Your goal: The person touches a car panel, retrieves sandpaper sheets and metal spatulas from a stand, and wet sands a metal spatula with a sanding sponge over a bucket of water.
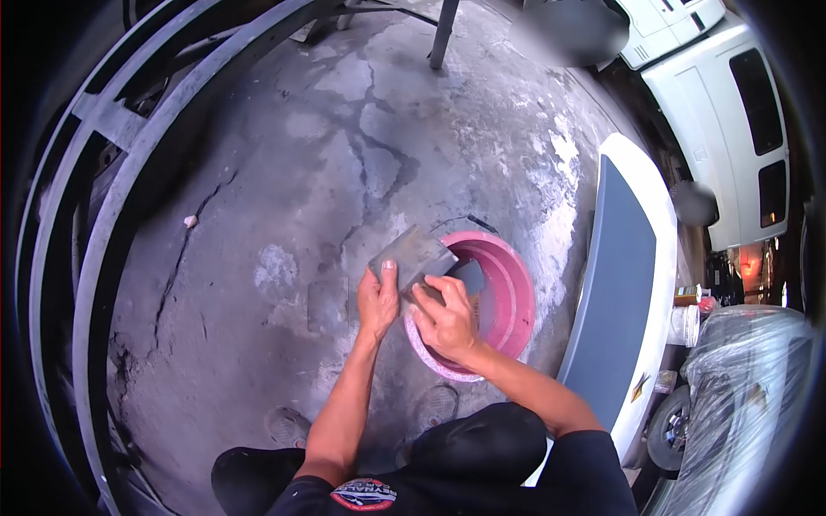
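A flat grey-brown rectangular piece [413,255] is held over the left rim of a pink bucket [514,297]. My left hand [379,301] grips its lower left edge, with the thumb on top. My right hand [446,318] is at the piece's lower right edge, above the bucket, its fingers bent; what they hold, if anything, is too small to tell. Greyish liquid shows inside the bucket. The bucket's dark handle [483,224] lies at its back.
A white panel with a grey face [613,258] stands at the right. Beyond it are a white vehicle [718,129], a white tub [685,327], a wheel [669,427] and plastic sheeting [744,378]. Metal rails [120,129] curve along the left. The concrete floor [284,189] is cracked.
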Demonstrator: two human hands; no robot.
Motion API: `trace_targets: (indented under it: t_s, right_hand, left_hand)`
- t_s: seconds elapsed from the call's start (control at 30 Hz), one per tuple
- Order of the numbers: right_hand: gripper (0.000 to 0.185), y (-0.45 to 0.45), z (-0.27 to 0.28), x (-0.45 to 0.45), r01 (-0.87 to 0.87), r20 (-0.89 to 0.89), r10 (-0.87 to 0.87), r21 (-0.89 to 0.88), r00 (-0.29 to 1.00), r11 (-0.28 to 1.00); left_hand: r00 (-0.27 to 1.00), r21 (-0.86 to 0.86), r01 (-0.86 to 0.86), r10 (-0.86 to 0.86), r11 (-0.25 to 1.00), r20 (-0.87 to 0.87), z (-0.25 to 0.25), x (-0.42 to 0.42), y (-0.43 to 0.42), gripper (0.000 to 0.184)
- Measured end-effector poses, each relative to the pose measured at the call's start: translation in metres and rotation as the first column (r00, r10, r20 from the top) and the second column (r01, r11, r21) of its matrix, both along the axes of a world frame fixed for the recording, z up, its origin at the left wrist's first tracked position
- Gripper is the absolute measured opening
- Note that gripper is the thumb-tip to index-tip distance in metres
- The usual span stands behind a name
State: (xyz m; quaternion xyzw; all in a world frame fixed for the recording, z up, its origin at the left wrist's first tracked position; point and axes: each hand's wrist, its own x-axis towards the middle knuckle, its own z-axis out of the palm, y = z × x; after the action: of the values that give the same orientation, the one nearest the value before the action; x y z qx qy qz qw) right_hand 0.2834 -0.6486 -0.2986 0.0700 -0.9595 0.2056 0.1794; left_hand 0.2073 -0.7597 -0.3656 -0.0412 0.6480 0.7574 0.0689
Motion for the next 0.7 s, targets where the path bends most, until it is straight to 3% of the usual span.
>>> trace_targets:
  t_s: [0.07,0.13,0.2,0.27,0.33,0.4,0.47,0.53,0.6,0.67,0.7]
  right_hand:
    - [0.03,0.021,-0.005,-0.021,0.134,-0.04,-0.133,0.027,0.99,0.991]
    - [0.03,0.039,-0.004,-0.047,0.381,-0.011,-0.382,-0.048,0.924,0.923]
    - [0.029,0.024,-0.009,-0.036,0.304,-0.057,-0.303,0.01,0.951,0.953]
    - [0.03,-0.002,0.0,-0.013,0.097,0.0,-0.097,0.008,0.995,0.995]
    - [0.032,0.021,-0.005,-0.03,0.168,-0.016,-0.168,0.016,0.986,0.986]
    - [0.03,0.032,-0.001,-0.051,0.359,0.004,-0.36,-0.046,0.933,0.932]
    - [0.03,0.02,-0.006,-0.036,0.241,-0.032,-0.24,0.031,0.97,0.97]
    - [0.028,0.0,0.002,-0.014,0.075,-0.003,-0.075,-0.003,0.997,0.997]
    - [0.029,0.026,-0.004,-0.033,0.175,-0.007,-0.175,0.033,0.985,0.984]
    - [0.029,0.041,0.003,-0.053,0.382,0.025,-0.382,0.003,0.924,0.924]
    - [0.029,0.035,0.0,-0.049,0.335,0.009,-0.335,0.017,0.942,0.942]
  left_hand:
    - [0.977,0.107,0.199,-0.206,0.974,0.062,0.0,-0.005,-0.003,0.033]
    - [0.978,0.092,0.198,-0.202,0.976,0.04,0.004,-0.001,-0.002,0.033]
    - [0.984,0.037,0.171,-0.173,0.985,0.04,0.002,-0.002,0.0,0.032]
    - [0.988,0.052,0.151,-0.153,0.987,0.034,0.011,-0.006,0.002,0.033]
    - [0.987,0.059,0.155,-0.157,0.986,0.036,0.011,-0.002,0.002,0.033]
    - [0.985,0.102,0.154,-0.161,0.983,0.065,0.007,0.001,0.003,0.034]
    - [0.989,0.096,0.137,-0.141,0.986,0.036,0.001,0.002,0.005,0.034]
    - [0.993,0.077,0.115,-0.117,0.99,0.025,-0.001,-0.001,0.004,0.035]
    - [0.983,0.003,0.177,-0.177,0.984,0.046,-0.003,0.001,0.003,0.036]
    - [0.984,0.061,0.172,-0.175,0.983,0.038,0.003,0.005,0.002,0.038]
    - [0.98,0.025,0.19,-0.191,0.982,0.063,0.003,0.003,-0.001,0.039]
